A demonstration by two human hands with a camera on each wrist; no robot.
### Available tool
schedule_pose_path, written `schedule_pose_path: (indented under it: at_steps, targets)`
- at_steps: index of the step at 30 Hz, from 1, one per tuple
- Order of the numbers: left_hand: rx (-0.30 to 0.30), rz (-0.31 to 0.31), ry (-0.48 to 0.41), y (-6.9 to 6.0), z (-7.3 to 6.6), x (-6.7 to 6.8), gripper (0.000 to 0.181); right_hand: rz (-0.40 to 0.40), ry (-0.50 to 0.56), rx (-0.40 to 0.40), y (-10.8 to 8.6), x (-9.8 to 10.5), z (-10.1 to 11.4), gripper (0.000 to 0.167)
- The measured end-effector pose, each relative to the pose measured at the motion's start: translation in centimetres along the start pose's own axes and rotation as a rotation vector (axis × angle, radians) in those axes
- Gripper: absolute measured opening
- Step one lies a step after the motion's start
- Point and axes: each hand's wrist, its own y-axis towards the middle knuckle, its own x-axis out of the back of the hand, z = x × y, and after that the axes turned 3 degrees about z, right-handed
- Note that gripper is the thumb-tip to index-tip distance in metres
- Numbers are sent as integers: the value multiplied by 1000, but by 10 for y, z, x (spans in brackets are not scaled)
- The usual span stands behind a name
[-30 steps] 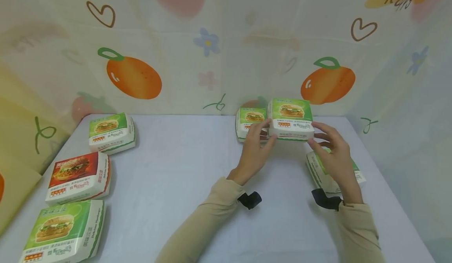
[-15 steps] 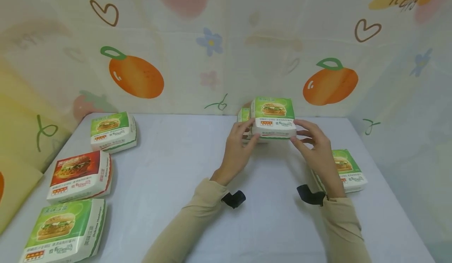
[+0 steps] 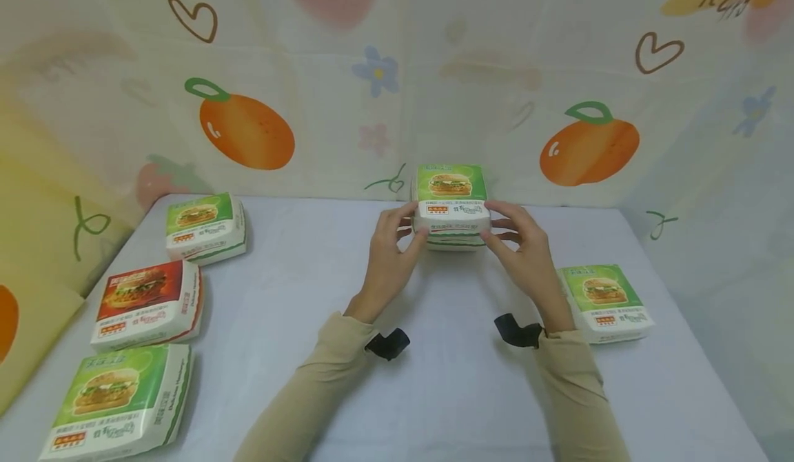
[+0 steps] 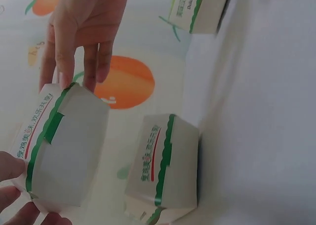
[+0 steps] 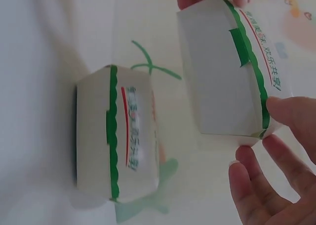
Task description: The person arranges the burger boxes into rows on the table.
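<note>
Both hands hold a green-and-white burger box (image 3: 451,193) by its sides, the left hand (image 3: 389,258) at its left end and the right hand (image 3: 527,258) at its right. Beneath it in the head view is a second box (image 3: 455,244), mostly hidden by the upper one. The wrist views show a gap between the held box (image 4: 74,141) and the lower box (image 4: 173,170) on the table. Fingers of the right hand (image 5: 281,170) pinch one end of the box (image 5: 222,71) in the right wrist view.
At the left of the white table (image 3: 279,393) lie a green box (image 3: 207,227), a red box (image 3: 149,303) and another green box (image 3: 118,403), front to back in a row. A green box (image 3: 608,303) lies beside the right forearm. A printed cloth (image 3: 322,62) hangs behind.
The hands have carried the held box leftward, from the right of the rear box to a place over it. The box at the right is now less covered by the right arm.
</note>
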Motion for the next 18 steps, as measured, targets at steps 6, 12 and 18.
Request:
schedule_pose_path:
  at_steps: [6, 12, 18]
  targets:
    - [16, -35, -37, 3, 3, 12, 41, 28, 65, -12, 6, -13, 2, 46]
    - [58, -72, -19, 5, 8, 24, 40, 51, 108, -18, 14, -28, 4, 46]
    - [105, -103, -8, 8, 15, 32, 38, 68, 134, -35, 19, -44, 5, 50]
